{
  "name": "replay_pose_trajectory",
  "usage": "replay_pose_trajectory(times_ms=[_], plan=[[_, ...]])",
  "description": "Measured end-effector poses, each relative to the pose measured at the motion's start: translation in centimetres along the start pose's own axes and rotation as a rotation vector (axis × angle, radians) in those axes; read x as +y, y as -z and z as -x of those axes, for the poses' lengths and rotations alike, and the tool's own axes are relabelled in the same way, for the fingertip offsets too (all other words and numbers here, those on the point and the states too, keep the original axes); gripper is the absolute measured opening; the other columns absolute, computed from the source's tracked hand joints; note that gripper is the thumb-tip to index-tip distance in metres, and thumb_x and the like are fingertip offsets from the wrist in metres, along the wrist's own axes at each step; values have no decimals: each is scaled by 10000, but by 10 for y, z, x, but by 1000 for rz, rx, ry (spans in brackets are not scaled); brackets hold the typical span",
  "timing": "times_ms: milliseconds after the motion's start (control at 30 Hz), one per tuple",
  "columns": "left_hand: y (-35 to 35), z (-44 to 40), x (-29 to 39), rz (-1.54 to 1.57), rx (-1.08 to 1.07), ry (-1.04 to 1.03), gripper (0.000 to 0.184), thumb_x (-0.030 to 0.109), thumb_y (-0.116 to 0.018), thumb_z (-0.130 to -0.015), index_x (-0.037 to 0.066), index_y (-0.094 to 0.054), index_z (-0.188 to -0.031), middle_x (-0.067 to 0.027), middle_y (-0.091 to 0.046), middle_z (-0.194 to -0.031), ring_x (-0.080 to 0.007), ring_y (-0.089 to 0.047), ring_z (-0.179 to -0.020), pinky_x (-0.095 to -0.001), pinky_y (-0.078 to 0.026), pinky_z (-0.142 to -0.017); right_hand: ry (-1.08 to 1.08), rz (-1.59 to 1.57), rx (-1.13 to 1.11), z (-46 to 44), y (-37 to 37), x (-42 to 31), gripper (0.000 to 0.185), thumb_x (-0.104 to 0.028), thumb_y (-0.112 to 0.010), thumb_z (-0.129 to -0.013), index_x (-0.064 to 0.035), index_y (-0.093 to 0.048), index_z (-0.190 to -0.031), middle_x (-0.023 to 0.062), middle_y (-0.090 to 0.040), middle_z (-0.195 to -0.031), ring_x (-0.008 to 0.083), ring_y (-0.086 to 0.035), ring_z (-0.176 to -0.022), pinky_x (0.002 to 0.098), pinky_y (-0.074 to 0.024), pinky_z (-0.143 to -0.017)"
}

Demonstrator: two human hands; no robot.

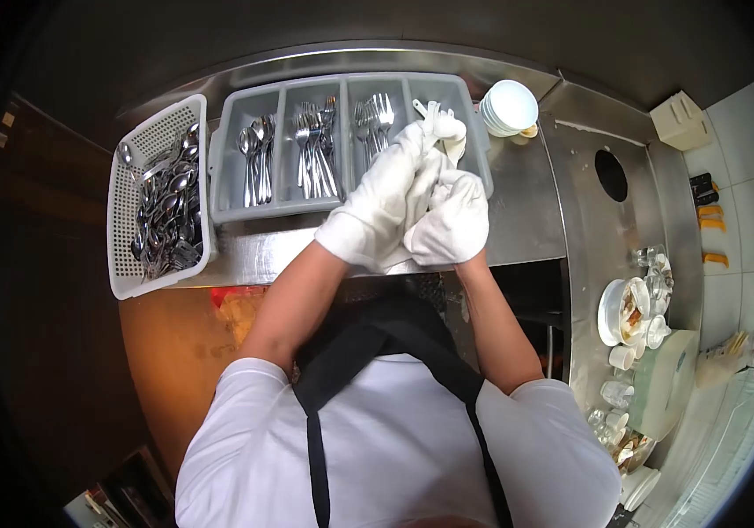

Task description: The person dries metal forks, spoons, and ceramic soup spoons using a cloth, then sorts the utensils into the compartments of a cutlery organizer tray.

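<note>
My left hand, in a white glove, reaches over the right-hand compartment of the grey cutlery tray. Its fingers are closed beside white spoons in that compartment; white on white hides what they grip. My right hand, gloved too, is bunched against it at the tray's front edge, closed on a white cloth that hangs between both hands. The other compartments hold metal spoons, forks and larger forks, partly covered by my left glove.
Left of the tray, a white perforated basket holds a heap of mixed cutlery. Stacked white bowls stand at the tray's right. A steel counter with a round hole carries used dishes and a green box.
</note>
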State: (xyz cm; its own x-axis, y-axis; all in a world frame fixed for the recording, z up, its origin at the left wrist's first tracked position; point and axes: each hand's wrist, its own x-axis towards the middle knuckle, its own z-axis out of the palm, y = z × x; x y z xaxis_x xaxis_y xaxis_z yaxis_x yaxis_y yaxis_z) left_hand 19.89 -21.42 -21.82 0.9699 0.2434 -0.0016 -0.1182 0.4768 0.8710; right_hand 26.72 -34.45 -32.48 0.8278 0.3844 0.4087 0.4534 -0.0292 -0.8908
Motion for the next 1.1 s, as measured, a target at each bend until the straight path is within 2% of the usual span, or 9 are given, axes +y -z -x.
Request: replay_pose_trajectory(times_ms=[133, 300, 367, 533, 600, 667, 867, 933, 1100], plan=[[42, 24, -6, -709, -296, -338, 399, 379, -422, -1083, 1, -501, -1184, -43, -611, -858, -152, -609, -798, -280, -512, -810, 169, 104, -130, -3, 18, -20, 227, -71, -509, -971, 6, -579, -1173, 77, -647, -1011, 143, -607, -868, 275, -510, -781], [43, 65, -21, 128, 207, -10, 634, 509, -256, -1088, 3, -618, -968, -60, -625, -681, -132, -586, -588, -248, -516, -609, -301, 250, -173, -21, 35, -22, 352, -99, -465, -1005, 33, -538, -1323, 109, -671, -1175, 167, -633, -1039, 299, -515, -890], [57, 78, -20, 260, 93, 99, 599, 490, -288, -1089, 38, -617, -873, -43, -640, -716, -116, -591, -633, -250, -512, -645, -67, -116, -116, -47, 8, -29, 409, -48, -446, -1004, 47, -483, -1400, 156, -654, -1231, 165, -646, -1038, 289, -520, -901], [37, 72, -8, -174, 54, -131, 533, 413, -319, -1086, 90, -491, -699, 20, -454, -606, -78, -433, -558, -238, -389, -557, -55, 112, -393, -133, -55, 62, 353, -115, -423, -1029, -2, -495, -1355, 102, -621, -1081, 162, -611, -865, 303, -539, -716], [46, 71, -18, -247, -52, -219, 508, 333, -237, -1100, 108, -457, -701, 20, -465, -592, -82, -470, -589, -243, -413, -600, -373, -531, -413, -137, -44, 105, 336, -147, -453, -1017, -11, -551, -1308, 107, -642, -1066, 177, -628, -857, 335, -551, -724], [48, 85, -9, -206, -89, -127, 572, 360, -168, -1112, 107, -462, -693, 18, -450, -561, -98, -462, -586, -246, -426, -642, -544, -281, -348, -107, -13, 63, 320, -178, -485, -1020, -31, -576, -1289, 88, -650, -1057, 193, -641, -892, 335, -555, -786], [71, 113, -22, 94, -137, -344, 509, 406, -292, -1077, 21, -609, -975, -28, -622, -881, -151, -579, -793, -322, -439, -928, -528, -607, 51, -98, 14, 28, 413, -376, -454, -1064, -58, -528, -1317, 68, -639, -1165, 240, -647, -1040, 385, -560, -908], [77, 143, 19, -282, 68, -633, 350, 364, -493, -1021, 31, -602, -1020, -66, -643, -1022, -191, -612, -838, -337, -441, -949, -405, -654, -122, -84, 8, -26, 464, -429, -467, -1052, -56, -522, -1321, 87, -624, -1199, 236, -645, -1045, 380, -571, -888], [145, 215, 51, -96, 74, -516, 438, 239, -695, -938, 1, -522, -1261, -152, -591, -1264, -240, -585, -1209, -426, -413, -1091, -445, -441, -614, 0, -67, -131, 394, -329, -633, -951, -42, -600, -1219, 99, -643, -1113, 243, -663, -986, 359, -557, -880]])
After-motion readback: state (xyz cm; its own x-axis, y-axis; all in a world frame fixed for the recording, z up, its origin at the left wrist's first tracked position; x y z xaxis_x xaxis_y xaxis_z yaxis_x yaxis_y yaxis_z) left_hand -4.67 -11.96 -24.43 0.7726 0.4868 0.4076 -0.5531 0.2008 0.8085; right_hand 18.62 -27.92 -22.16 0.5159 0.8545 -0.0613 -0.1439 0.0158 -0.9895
